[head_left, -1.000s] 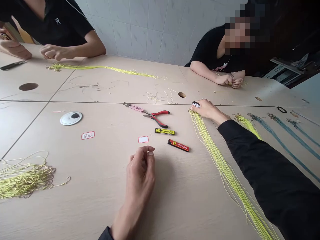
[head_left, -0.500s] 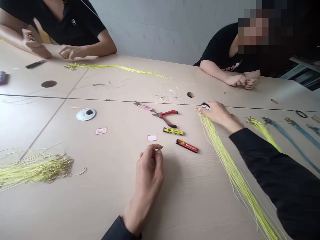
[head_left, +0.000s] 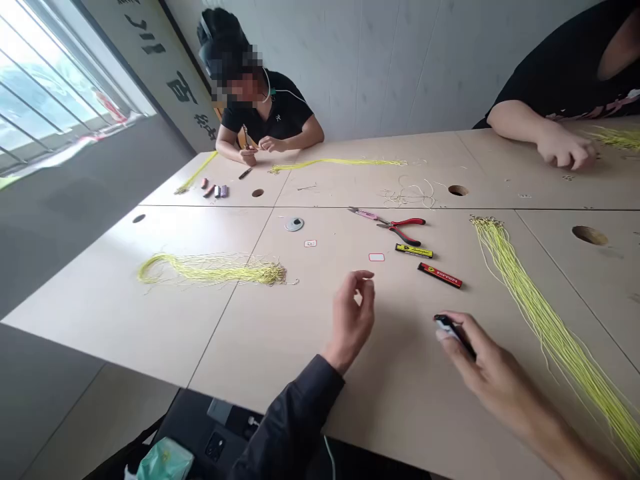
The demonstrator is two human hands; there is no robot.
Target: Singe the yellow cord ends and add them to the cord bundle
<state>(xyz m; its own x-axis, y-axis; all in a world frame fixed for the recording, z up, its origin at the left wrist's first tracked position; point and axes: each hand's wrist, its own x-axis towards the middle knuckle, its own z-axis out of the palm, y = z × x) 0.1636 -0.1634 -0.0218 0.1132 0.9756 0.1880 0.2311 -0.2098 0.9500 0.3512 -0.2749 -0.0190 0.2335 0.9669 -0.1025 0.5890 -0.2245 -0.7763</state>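
Note:
My left hand (head_left: 354,303) hovers over the near middle of the table, fingers loosely curled. A gap shows between its thumb and index finger, and I see nothing held. My right hand (head_left: 477,347) is closed around a black lighter (head_left: 453,328) with a greyish side, its end sticking out past the fingers. To the right lies a long bundle of yellow cords (head_left: 540,300), knotted at the far end. A red lighter (head_left: 440,275) and a yellow lighter (head_left: 414,251) lie beyond my hands. Red-handled pliers (head_left: 405,230) and pink thread snips (head_left: 364,213) lie farther back.
Another yellow cord bundle (head_left: 225,270) lies at left. Nearby are a round silvery disc (head_left: 295,225) and red-edged labels, one blank label (head_left: 377,257) among them. Two people sit across the table, one at left (head_left: 273,113), with more yellow cords (head_left: 335,161). A cable hole (head_left: 590,235) is at right.
My right hand has left the knotted end of the yellow cords and come nearer, still holding the lighter. My view has swung left, and the left hand keeps its loose curl.

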